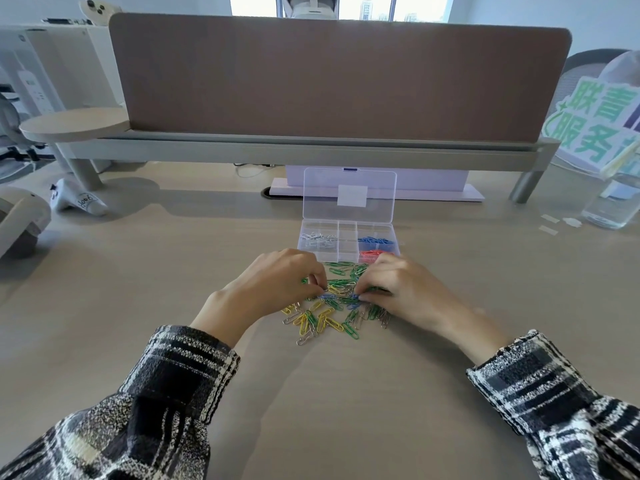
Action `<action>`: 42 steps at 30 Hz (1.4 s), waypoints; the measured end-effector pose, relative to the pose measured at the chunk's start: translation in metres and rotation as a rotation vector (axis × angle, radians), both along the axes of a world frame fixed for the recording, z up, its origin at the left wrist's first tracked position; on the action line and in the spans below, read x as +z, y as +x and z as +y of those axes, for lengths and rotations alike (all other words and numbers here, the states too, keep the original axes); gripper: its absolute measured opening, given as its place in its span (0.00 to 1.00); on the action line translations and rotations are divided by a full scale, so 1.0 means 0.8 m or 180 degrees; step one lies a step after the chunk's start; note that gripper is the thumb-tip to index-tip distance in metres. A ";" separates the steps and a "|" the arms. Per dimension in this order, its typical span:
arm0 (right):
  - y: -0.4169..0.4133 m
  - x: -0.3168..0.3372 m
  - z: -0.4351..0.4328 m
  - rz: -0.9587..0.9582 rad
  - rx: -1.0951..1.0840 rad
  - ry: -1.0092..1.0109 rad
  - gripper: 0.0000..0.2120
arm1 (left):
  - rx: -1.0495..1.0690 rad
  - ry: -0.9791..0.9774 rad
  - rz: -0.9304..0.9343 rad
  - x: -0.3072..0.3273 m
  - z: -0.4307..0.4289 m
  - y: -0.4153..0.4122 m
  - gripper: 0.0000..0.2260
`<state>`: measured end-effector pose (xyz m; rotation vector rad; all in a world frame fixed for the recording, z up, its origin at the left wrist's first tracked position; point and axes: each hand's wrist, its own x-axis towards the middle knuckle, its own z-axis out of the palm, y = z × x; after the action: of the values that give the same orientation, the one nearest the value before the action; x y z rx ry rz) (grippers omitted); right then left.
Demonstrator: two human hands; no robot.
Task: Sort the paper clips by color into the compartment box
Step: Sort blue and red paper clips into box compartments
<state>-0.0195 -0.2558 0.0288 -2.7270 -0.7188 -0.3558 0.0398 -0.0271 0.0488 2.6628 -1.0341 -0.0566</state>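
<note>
- Step in hand: picking through the loose pile (332, 313) of clips, which lies on the surface (138, 271) about midway between its left and right edges, just on the near side of the box (346, 242).
- The box sits beyond the pile with its lid (349, 195) standing upright at the back.
- Already in it are white clips (318, 237) in a left compartment, blue clips (375, 240) in a right one, and red clips (372, 254) in the right compartment nearest me.
- My left grip (277, 282) is curled, thumb and fingertips down on the left part of the pile.
- My right grip (398, 289) is curled the same way on the right part. Its knuckles hide the box's near right corner.
- Both grips are pinching at clips, but I cannot tell whether either has one caught.
- Stray blues (329, 296) lie between my fingertips, so I judge those are what I am after.
- The pile is mostly green and yellow with some silver, and I see no green or yellow in the box. By my reckoning the sorting is well short of done.
- Next move: work single clips free of the tangle, lift them over the front wall and drop them onto the matching colour.
- It wants a fine pinch, since linked clips could drag neighbours along.
</note>
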 end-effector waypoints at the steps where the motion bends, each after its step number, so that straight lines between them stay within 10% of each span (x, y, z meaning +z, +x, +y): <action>1: 0.001 0.000 0.000 0.0041 -0.0030 0.0021 0.03 | -0.0017 0.0010 0.0005 0.000 -0.001 -0.001 0.04; 30: -0.007 0.004 0.020 0.0582 -0.0437 0.2191 0.07 | -0.0059 -0.0823 0.0493 0.001 -0.016 -0.009 0.03; 42: -0.004 0.015 0.009 0.0784 -0.0472 0.2007 0.04 | -0.0003 -0.0865 0.0225 0.003 -0.017 -0.011 0.02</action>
<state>-0.0226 -0.2483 0.0407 -2.1700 -0.2717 -0.2219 0.0312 -0.0409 0.0509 2.3978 -0.9472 -0.0093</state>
